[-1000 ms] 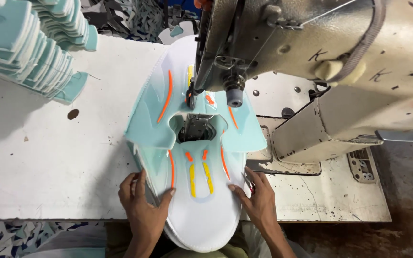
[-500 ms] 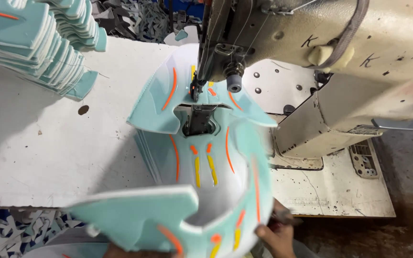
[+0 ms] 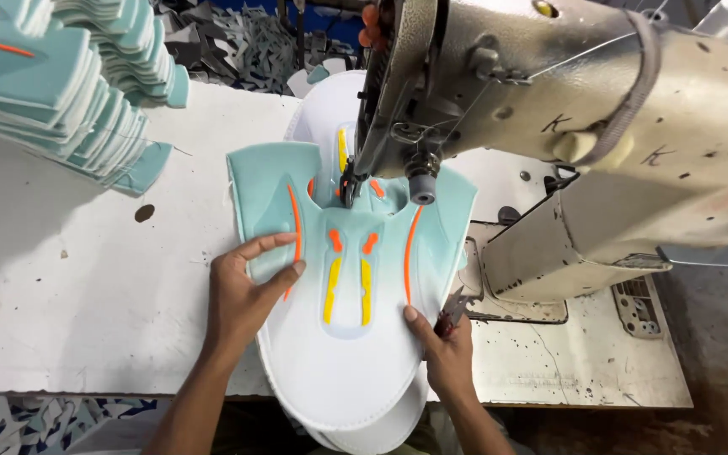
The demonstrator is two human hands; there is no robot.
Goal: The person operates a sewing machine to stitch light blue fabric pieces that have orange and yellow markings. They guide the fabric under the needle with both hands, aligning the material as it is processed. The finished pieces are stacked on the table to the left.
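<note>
shoe upper (image 3: 347,278) lengthwise, toe nearward

A worn white table (image 3: 69,312) is seen — stained, speckled; fabric offcuts (image 3: 238,42) are heaped behind it, more scraps (image 3: 10,425) below.

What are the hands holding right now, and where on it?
Both hands press the shoe upper piece flat: left hand on its left wing, right hand at its right edge, also holding small snips.

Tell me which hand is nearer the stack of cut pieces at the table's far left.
Left. The left hand lies on the shoe upper's left side, toward the stack; the right hand grips the opposite edge.
</note>
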